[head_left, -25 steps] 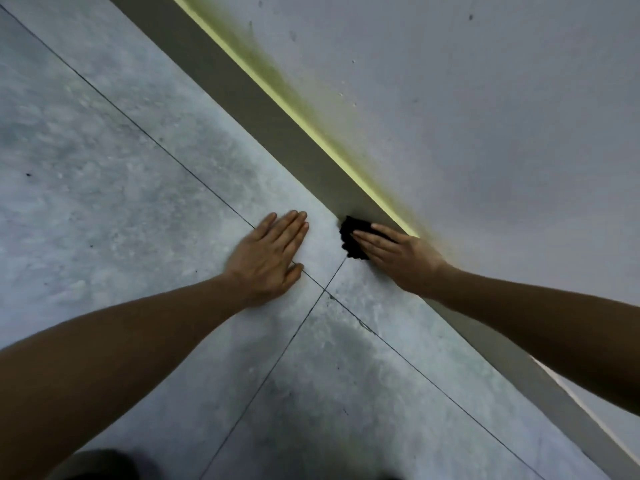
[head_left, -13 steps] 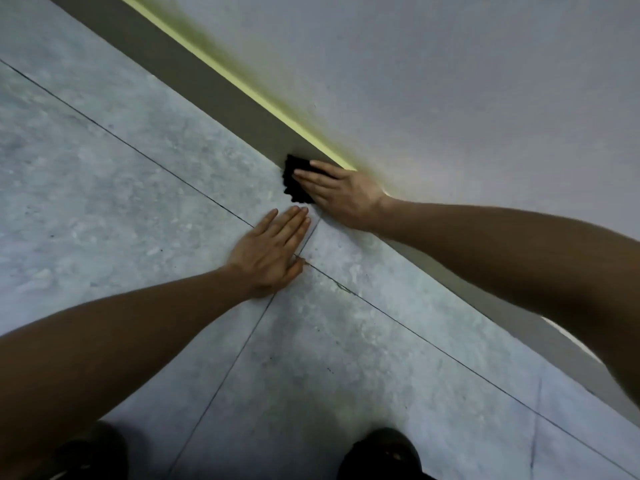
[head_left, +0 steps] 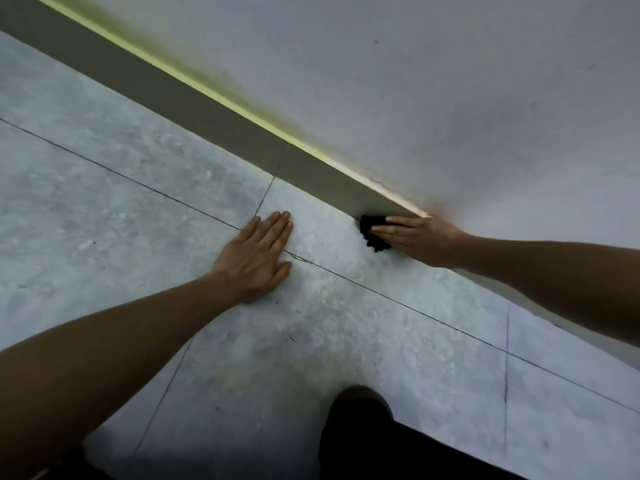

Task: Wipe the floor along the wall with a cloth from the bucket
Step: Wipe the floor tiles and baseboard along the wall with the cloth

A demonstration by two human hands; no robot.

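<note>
A small black cloth (head_left: 372,233) lies on the grey tiled floor (head_left: 346,334) right at the foot of the dark skirting board (head_left: 311,171). My right hand (head_left: 419,239) presses flat on the cloth, fingers pointing left along the wall, covering most of it. My left hand (head_left: 258,259) rests flat on the floor, fingers together, about a hand's width left of the cloth, holding nothing. No bucket is in view.
A pale wall (head_left: 450,98) rises above the skirting board, with a yellow-green strip along the joint. My knee in dark trousers (head_left: 367,431) is at the bottom middle. Dark grout lines cross the tiles.
The view has shifted. My right hand with the cloth now sits to the right of my left hand along the skirting; half a second ago it was just above my left fingertips.
</note>
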